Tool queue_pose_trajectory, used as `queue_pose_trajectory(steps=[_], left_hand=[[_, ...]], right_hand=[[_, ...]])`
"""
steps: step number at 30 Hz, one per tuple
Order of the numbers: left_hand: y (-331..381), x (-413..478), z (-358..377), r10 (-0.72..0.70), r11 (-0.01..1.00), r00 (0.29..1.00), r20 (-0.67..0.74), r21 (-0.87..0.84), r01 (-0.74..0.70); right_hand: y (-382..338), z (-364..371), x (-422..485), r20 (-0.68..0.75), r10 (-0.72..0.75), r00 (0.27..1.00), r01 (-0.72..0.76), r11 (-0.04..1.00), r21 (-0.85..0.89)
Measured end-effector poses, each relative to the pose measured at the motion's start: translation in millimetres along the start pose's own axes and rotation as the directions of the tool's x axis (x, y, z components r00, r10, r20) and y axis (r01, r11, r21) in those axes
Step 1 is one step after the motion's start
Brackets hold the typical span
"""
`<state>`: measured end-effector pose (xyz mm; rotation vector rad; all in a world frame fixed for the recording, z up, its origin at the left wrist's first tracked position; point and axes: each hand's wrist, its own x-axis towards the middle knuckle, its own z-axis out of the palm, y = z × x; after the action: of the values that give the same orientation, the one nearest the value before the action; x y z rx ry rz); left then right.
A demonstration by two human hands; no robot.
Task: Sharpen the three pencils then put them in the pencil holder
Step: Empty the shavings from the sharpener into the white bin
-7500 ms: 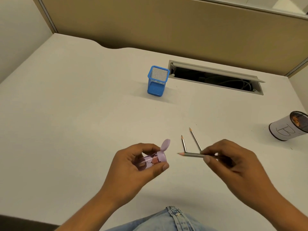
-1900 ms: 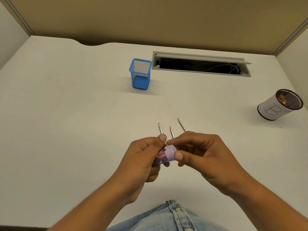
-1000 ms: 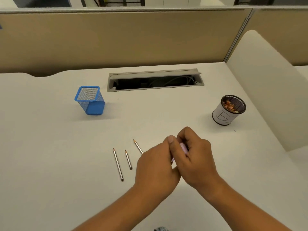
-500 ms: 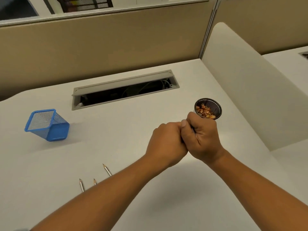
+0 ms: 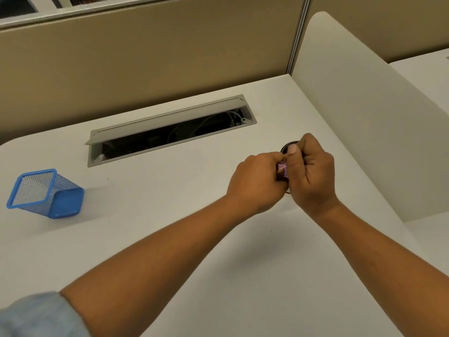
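head view: both hands meet over the right side of the white desk (image 5: 170, 215), the left hand (image 5: 257, 181) and the right hand (image 5: 313, 176) both curled tight around a small purple sharpener (image 5: 283, 169) pinched between them, right above a dark-rimmed cup (image 5: 286, 147) mostly hidden behind the fingers. blue mesh pencil holder (image 5: 46, 193) sits empty-looking far off left. no pencils in shot.
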<state>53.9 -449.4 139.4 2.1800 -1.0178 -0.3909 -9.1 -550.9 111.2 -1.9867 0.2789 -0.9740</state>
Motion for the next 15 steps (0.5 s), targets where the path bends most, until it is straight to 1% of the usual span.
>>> queue_pose_trajectory(steps=[2,4,5,7,8,10,13,15], left_hand=[[-6,4,-2,0.023,0.999,0.999,0.045,-0.050,-0.021],[-13,7,-6,0.055,0.989,0.992,0.112,-0.144,-0.039],[-15,8,-8,0.074,0.982,0.988,0.137,-0.183,-0.048],[-18,11,-11,0.100,0.976,0.984,0.151,-0.206,-0.067],[-20,13,-11,0.105,0.975,0.986,0.130,-0.208,-0.076],[-22,18,-11,0.095,0.973,0.994,0.044,-0.214,-0.084],[-24,25,-9,0.073,0.970,0.996,-0.053,-0.227,-0.083],[-25,29,-8,0.058,0.970,0.995,-0.075,-0.233,-0.075]], right_hand=[[5,-1,5,0.048,0.022,0.999,-0.019,0.997,-0.076],[12,-5,8,0.085,0.058,0.995,-0.047,0.990,-0.130],[14,-7,9,0.102,0.077,0.992,-0.061,0.987,-0.151],[18,-12,12,0.126,0.128,0.984,-0.107,0.981,-0.161],[19,-15,13,0.129,0.165,0.978,-0.146,0.979,-0.146],[18,-21,17,0.134,0.272,0.953,-0.264,0.962,-0.074],[16,-32,22,0.185,0.426,0.886,-0.448,0.888,0.100],[15,-40,24,0.245,0.473,0.846,-0.522,0.830,0.197]])
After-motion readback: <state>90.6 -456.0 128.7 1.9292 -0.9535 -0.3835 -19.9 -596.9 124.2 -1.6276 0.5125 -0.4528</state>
